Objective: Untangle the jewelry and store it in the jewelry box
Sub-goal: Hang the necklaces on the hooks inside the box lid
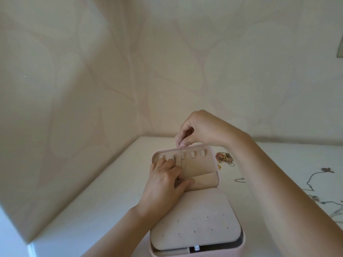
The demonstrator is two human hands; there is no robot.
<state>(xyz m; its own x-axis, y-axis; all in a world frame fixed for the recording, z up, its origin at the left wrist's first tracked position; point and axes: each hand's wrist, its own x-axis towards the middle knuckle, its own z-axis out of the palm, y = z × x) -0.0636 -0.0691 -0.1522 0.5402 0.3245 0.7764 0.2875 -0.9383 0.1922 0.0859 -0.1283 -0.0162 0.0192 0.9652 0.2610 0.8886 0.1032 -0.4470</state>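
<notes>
Open jewelry box (194, 219), chain (180, 152) against lid (200, 165), right fingers (183, 145) pinching chain, left fingers (175, 169) gripping pocket (204, 179)

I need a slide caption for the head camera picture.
Right hand pinches a chain at the hooks of the open jewelry box lid; left hand touches it; tangled jewelry beside.

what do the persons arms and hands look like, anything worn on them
The left hand and right hand are ungloved, and the arms behind them are bare, with no sleeve, watch or bracelet in view. A small glint on a right-hand finger may be a ring; it is too small to tell.
</notes>
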